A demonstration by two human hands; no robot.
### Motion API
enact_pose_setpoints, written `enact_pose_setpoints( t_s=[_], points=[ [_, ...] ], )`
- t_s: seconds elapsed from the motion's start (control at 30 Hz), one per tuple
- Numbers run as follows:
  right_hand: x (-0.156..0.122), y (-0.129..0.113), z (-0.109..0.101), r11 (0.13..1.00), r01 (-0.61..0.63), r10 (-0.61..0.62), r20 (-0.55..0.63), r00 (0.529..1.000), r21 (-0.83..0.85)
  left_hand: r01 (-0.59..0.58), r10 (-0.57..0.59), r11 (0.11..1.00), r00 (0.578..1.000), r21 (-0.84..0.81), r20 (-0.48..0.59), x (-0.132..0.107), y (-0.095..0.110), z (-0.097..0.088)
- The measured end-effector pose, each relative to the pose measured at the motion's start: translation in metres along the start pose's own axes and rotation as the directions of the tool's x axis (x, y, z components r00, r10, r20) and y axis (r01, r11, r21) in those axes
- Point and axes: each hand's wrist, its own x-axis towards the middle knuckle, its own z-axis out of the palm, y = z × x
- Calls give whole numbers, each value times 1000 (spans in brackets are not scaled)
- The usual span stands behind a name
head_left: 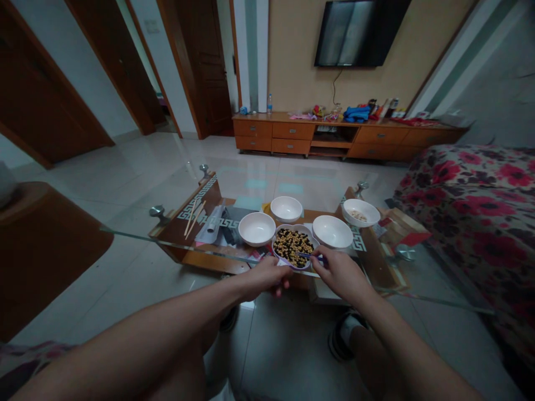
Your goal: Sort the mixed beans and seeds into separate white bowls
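A bowl (pixel 293 247) full of mixed dark and yellow beans stands near the front edge of a glass table (pixel 137 223). My left hand (pixel 267 277) is closed on the bowl's near rim. My right hand (pixel 340 273) pinches blue tweezers (pixel 311 256) whose tips reach into the beans. Around the bean bowl stand white bowls: one at the left (pixel 256 228), one behind (pixel 286 209), one at the right (pixel 332 231). A further white bowl (pixel 361 212) at the far right holds a few pale pieces.
Chopsticks (pixel 193 218) and papers lie on the wooden shelf under the glass. A floral sofa (pixel 472 206) is at the right, a wooden TV cabinet (pixel 334 136) at the back, a brown table (pixel 42 245) at the left. My knees and shoes are below.
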Motion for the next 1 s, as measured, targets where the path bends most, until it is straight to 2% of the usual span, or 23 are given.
enact_pose_setpoints(
  t_s=[0.23, 0.57, 0.8, 1.0],
  points=[
    [0, 4, 1, 1000, -8, 8, -3, 1000, -29, -20, 29, 996, 994, 87, -106, -2, 1, 5],
    [3, 3, 1, 997, 53, -53, 12, 999, -48, -31, 59, 987, 982, 155, -178, 2, -1, 8],
    [2, 2, 5, 997, 41, -38, 30, 999, -72, -32, 58, 990, 981, 139, -186, 3, -1, 7],
    [3, 4, 6, 995, 74, -72, 25, 997, -61, -58, 78, 991, 983, 121, -168, 1, 1, 7]
  ],
)
